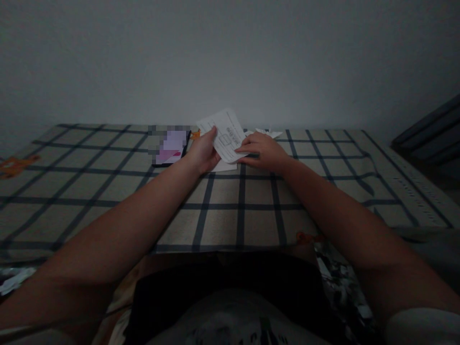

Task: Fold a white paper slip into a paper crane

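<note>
A printed sheet of white paper (226,136) is held tilted above the table, between both hands. My left hand (205,151) grips its left side, thumb on top and fingers underneath. At the lower right edge, the fingers of my right hand (264,149) are closed on the same sheet. Another piece of white paper (226,167) lies on the cloth beneath. More crumpled or folded white paper (271,133) shows behind my right hand, partly hidden by it. The print is too small to read.
A tablet or phone with a lit pinkish screen (171,148) lies left of my hands. The table wears a checked cloth (223,225) with an orange figure (17,166) at left. A plain wall (230,57) rises directly behind. Dark striped fabric (431,134) is at the far right.
</note>
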`<state>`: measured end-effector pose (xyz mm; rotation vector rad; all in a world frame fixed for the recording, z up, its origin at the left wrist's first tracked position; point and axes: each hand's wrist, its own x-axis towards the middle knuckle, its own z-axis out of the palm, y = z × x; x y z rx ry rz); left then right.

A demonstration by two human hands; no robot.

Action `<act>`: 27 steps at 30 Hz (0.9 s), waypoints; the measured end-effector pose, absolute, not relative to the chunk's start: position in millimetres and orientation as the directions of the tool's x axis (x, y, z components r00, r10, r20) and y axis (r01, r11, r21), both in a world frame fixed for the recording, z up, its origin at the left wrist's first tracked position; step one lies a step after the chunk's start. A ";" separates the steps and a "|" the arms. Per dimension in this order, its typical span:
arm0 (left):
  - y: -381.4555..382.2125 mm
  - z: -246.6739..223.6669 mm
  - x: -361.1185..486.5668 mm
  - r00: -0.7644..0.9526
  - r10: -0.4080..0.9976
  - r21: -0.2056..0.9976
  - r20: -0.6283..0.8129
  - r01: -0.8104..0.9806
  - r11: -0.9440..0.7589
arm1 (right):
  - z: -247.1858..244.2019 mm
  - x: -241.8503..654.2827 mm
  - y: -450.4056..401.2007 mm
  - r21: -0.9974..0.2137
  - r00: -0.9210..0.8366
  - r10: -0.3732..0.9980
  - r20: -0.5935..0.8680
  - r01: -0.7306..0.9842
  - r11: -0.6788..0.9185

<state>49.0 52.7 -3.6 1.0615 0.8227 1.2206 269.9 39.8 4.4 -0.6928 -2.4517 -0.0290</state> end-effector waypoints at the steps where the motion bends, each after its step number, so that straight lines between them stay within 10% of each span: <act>1: 52.7 -3.6 49.4 0.168 0.984 0.939 0.053 -0.344 0.009 | 4.2 269.4 40.2 -0.146 -0.696 0.466 0.546 0.468 0.871; 27: 29.4 6.5 59.4 0.251 0.948 0.937 0.194 -0.334 -0.103 | 6.8 265.0 41.8 -0.807 -0.171 0.869 0.464 0.324 0.494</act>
